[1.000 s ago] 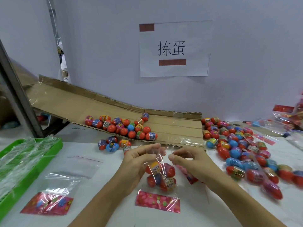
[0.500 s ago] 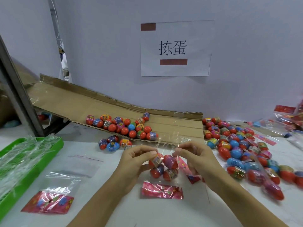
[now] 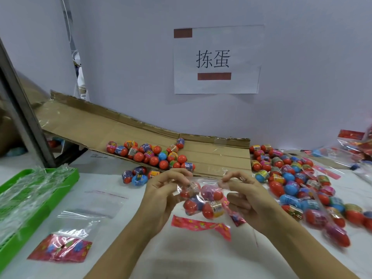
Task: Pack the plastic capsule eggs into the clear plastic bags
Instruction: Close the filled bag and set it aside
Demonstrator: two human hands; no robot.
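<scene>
Capsule eggs [image 3: 202, 203] hang inside the clear plastic bag [image 3: 203, 190], its mouth stretched sideways between left hand [image 3: 163, 195] and right hand [image 3: 244, 195], both pinching the upper corners.

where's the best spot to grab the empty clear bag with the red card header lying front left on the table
Pinch the empty clear plastic bag with the red patterned card header by the card header, coming from above at its near edge. The header lies flat and looks stiffer than the crinkled clear film behind it, and nothing rests on it.
</scene>
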